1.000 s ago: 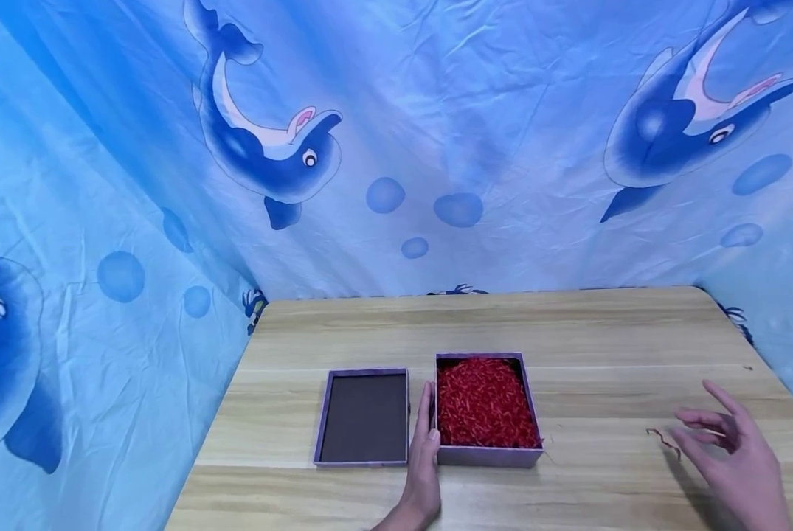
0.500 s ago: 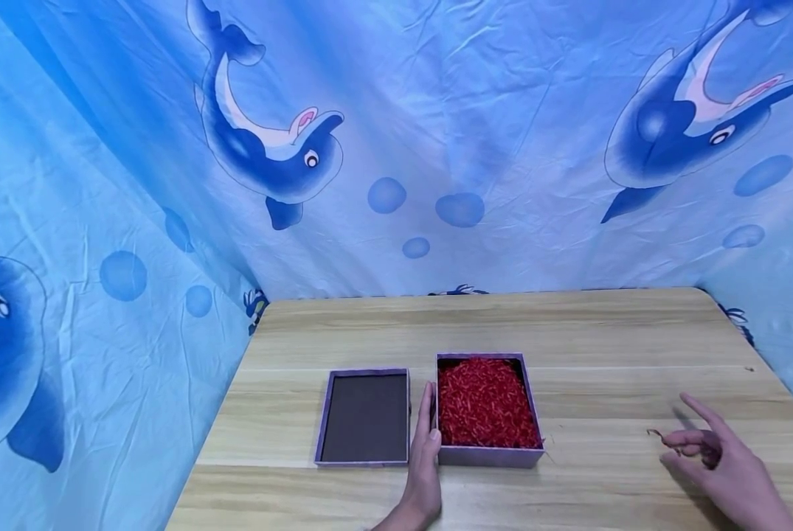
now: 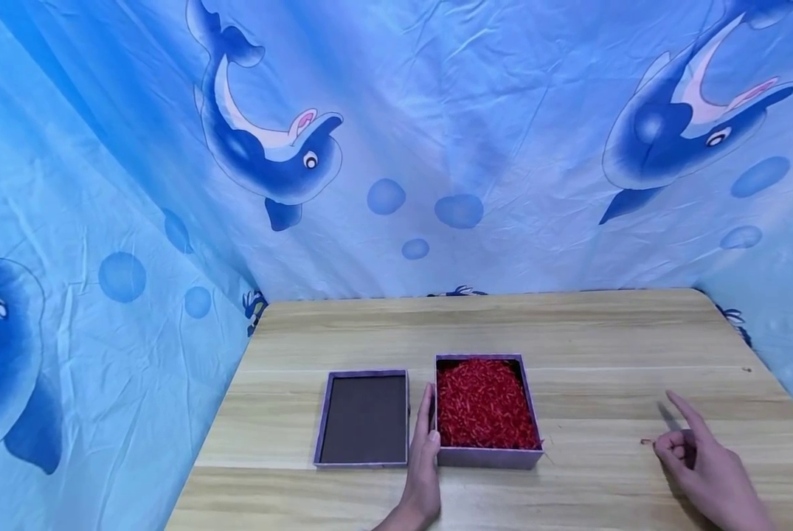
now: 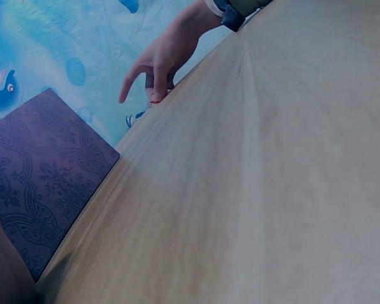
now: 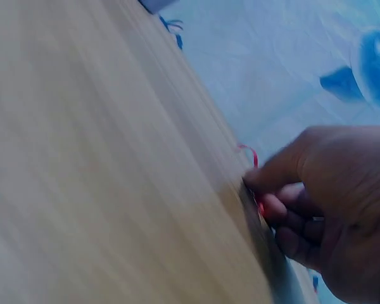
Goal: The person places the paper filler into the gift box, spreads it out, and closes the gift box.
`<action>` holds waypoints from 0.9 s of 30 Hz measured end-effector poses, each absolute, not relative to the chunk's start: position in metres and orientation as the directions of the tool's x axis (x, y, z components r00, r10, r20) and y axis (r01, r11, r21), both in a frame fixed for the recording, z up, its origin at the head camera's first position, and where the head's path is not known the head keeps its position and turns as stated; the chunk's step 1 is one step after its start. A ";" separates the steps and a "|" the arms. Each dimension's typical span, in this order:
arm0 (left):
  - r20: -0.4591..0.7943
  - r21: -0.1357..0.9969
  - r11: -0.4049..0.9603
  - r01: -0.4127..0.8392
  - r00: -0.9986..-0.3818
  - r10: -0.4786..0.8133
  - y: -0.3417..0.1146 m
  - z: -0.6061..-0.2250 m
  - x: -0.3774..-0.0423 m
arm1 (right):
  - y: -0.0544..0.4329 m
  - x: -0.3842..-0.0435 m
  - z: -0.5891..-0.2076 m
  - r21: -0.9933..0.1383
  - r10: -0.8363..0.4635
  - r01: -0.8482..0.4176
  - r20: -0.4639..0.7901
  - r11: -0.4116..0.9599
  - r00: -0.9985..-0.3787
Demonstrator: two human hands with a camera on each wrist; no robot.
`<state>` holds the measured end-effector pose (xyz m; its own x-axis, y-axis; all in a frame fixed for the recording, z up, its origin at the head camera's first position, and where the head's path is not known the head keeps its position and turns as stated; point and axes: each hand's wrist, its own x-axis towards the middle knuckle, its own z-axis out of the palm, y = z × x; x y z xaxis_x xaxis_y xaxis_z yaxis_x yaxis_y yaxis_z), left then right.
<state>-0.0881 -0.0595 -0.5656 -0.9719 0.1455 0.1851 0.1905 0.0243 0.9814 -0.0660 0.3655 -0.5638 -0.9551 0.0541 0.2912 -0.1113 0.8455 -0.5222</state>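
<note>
A purple box stands on the table, heaped with red crinkled paper shreds. Along its left wall lies my left hand, fingers straight and touching the side. The left wrist view shows the box's patterned wall. Off to the right, my right hand is low over the table, its thumb and fingertips pinching a thin red paper strip while the index finger points outward in the head view. Most of the strip is hidden by the fingers; one end sticks out.
A shallow purple lid with a dark inside lies just left of my left hand. Small scraps sit by the box's right corner, and a tiny bit lies at the far right. A blue dolphin-print curtain surrounds the wooden table.
My right hand has moved down and left to the red paper strip, and its thumb and fingers have closed on it. The left hand, box and lid have stayed put.
</note>
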 end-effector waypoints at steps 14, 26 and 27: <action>0.198 0.979 0.009 0.201 -0.967 0.158 -0.060 -0.567 -0.088 | 0.299 -0.070 -0.549 -0.832 0.233 -0.084 0.248 0.548 -0.940; 0.162 0.986 0.013 0.166 -0.974 0.157 -0.058 -0.565 -0.089 | 0.228 -0.075 -0.503 -0.814 0.135 -0.347 0.453 0.465 -0.881; 0.160 0.986 0.012 0.164 -0.975 0.157 -0.058 -0.565 -0.089 | 0.223 -0.077 -0.499 -0.802 0.111 -0.380 0.477 0.462 -0.872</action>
<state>-0.0890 -0.0581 -0.5652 -0.9746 0.1570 0.1599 0.1638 0.0117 0.9864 -0.0773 0.2229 -0.4990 -0.8719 0.1108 0.4770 -0.3799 0.4616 -0.8016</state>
